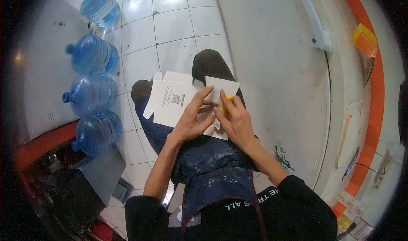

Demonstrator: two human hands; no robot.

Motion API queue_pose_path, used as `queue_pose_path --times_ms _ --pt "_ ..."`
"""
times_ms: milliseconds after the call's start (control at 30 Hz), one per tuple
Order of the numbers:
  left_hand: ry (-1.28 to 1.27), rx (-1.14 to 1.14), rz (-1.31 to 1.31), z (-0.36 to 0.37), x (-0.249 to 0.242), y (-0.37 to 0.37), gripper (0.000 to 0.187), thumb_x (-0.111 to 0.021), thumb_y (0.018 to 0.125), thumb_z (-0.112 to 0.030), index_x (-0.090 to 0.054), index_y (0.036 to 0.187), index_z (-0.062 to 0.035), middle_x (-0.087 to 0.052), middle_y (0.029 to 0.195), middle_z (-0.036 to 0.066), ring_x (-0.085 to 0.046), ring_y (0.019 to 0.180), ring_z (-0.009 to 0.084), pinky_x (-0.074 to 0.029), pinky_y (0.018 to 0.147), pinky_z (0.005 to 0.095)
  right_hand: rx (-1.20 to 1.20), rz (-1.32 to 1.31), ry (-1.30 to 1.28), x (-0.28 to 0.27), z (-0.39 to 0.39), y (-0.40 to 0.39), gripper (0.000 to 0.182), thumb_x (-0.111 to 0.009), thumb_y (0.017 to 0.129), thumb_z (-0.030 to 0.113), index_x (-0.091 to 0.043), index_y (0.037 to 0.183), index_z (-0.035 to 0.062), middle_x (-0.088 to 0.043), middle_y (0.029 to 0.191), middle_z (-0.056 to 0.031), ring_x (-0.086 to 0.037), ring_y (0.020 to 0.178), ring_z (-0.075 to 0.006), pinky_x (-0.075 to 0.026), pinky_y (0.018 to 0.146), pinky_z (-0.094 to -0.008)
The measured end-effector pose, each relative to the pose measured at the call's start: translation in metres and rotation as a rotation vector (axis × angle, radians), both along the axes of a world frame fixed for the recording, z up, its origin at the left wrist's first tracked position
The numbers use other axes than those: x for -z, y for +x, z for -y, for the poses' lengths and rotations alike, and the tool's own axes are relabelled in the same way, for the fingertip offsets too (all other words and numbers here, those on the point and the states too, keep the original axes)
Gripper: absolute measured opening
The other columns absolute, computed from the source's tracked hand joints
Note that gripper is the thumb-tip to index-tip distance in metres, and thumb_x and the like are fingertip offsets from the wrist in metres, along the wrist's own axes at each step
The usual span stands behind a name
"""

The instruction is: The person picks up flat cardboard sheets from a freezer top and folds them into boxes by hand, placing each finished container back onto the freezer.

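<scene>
An unfolded white cardboard box (163,100) lies across my lap, with flaps along its edges and a printed QR code on the left panel. My left hand (194,120) is over the middle of the card, its fingers bent and pinched toward the right hand. From the other side, my right hand (238,124) curls over the right panel, thumb and index finger close to the left fingertips. A small yellow piece (227,103) shows between the right hand's fingers, mostly covered by them. The fingers hide the card's centre fold.
Several blue water jugs (95,92) lie in a row on the left, by a white panel. White floor tiles (174,28) stretch ahead. On the right are a large pale door-like panel (276,71) with a handle (316,28) and a yellow-orange object (365,39).
</scene>
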State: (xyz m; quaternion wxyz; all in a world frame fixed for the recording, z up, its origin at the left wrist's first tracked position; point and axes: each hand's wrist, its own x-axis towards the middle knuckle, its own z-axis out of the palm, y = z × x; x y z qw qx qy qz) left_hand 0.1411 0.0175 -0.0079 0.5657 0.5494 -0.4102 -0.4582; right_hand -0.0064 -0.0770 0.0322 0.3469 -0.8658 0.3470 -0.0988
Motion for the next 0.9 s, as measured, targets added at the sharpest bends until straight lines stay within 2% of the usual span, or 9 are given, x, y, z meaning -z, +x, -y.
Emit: queue_pose_path --times_ms 100,167,333,433,500,533,633,700,900 --pt "-0.018 -0.015 0.070 -0.018 -0.001 -0.006 0.075 -0.079 0.080 -0.008 -0.041 0.144 -0.0040 -0.047 0.139 0.016 -0.057 0.121 0.0264 -0.049 0.105 0.0397 0.033 0.012 0.062 -0.002 0.001 -0.002 0.058 -0.066 0.093 0.026 -0.049 0.143 0.0017 -0.055 0.108 -0.0188 -0.064 0.090 -0.0356 -0.055 0.079 -0.0410" --pt "-0.005 0.015 0.266 -0.024 -0.003 -0.011 0.082 -0.086 0.075 -0.018 -0.042 0.143 -0.0034 -0.057 0.129 0.018 -0.064 0.113 0.0283 -0.054 0.097 0.0384 0.054 0.013 0.091 -0.003 0.002 -0.002 0.059 -0.067 0.093 0.027 -0.049 0.143 0.0018 -0.055 0.107 -0.0181 -0.063 0.092 -0.0335 -0.054 0.081 -0.0397" --pt "-0.010 -0.023 0.328 -0.018 -0.004 -0.022 0.076 -0.084 0.078 -0.020 -0.047 0.142 -0.0046 -0.069 0.113 0.016 -0.070 0.099 0.0269 -0.058 0.087 0.0363 0.115 0.055 0.194 -0.005 0.007 -0.009 0.060 -0.068 0.094 0.027 -0.047 0.145 0.0029 -0.054 0.104 -0.0144 -0.059 0.088 -0.0223 -0.052 0.072 -0.0328" --pt "0.081 -0.015 0.286 -0.013 -0.001 -0.027 0.055 -0.078 0.084 -0.015 -0.057 0.134 -0.0038 -0.073 0.099 0.015 -0.073 0.086 0.0264 -0.059 0.079 0.0350 0.239 0.266 0.322 -0.001 0.007 -0.019 0.057 -0.071 0.093 0.030 -0.053 0.139 0.0023 -0.056 0.102 -0.0129 -0.058 0.082 -0.0180 -0.049 0.066 -0.0299" --pt "0.002 -0.153 0.370 -0.005 -0.005 -0.024 0.030 -0.073 0.089 -0.010 -0.069 0.118 -0.0017 -0.074 0.089 0.014 -0.074 0.079 0.0238 -0.060 0.072 0.0330 0.301 0.229 0.345 -0.006 -0.001 -0.030 0.054 -0.073 0.091 0.034 -0.057 0.132 0.0017 -0.059 0.099 -0.0121 -0.057 0.078 -0.0174 -0.049 0.065 -0.0303" --pt "0.093 -0.237 0.199 -0.002 -0.009 -0.028 0.017 -0.071 0.091 -0.009 -0.074 0.104 0.0010 -0.075 0.090 0.014 -0.073 0.079 0.0181 -0.059 0.070 0.0298 0.364 0.191 0.364 -0.008 -0.004 -0.036 0.053 -0.075 0.089 0.037 -0.061 0.125 0.0011 -0.061 0.096 -0.0114 -0.057 0.074 -0.0167 -0.049 0.064 -0.0307" --pt "0.157 -0.316 0.085 0.009 -0.015 -0.026 0.020 -0.071 0.091 -0.010 -0.073 0.107 0.0023 -0.075 0.091 0.012 -0.071 0.079 0.0133 -0.058 0.071 0.0264 0.185 -0.158 0.278 -0.026 -0.013 -0.042 0.050 -0.076 0.086 0.042 -0.064 0.111 0.0006 -0.065 0.090 -0.0116 -0.059 0.068 -0.0176 -0.049 0.062 -0.0324" --pt "0.179 -0.326 -0.013 0.015 -0.015 -0.028 0.020 -0.071 0.092 -0.010 -0.073 0.107 0.0027 -0.076 0.091 0.011 -0.070 0.080 0.0119 -0.057 0.071 0.0252 0.172 -0.124 0.163 -0.021 -0.019 -0.034 0.050 -0.076 0.086 0.044 -0.066 0.106 -0.0005 -0.066 0.088 -0.0135 -0.062 0.067 -0.0188 -0.049 0.062 -0.0341" --pt "0.107 -0.321 0.086 0.023 -0.019 -0.018 0.022 -0.070 0.092 -0.008 -0.071 0.111 0.0025 -0.076 0.094 0.012 -0.071 0.082 0.0132 -0.057 0.073 0.0267 0.353 -0.005 0.380 -0.003 -0.002 -0.014 0.037 -0.071 0.091 0.033 -0.067 0.106 -0.0007 -0.068 0.078 -0.0126 -0.063 0.067 -0.0178 -0.049 0.063 -0.0330"
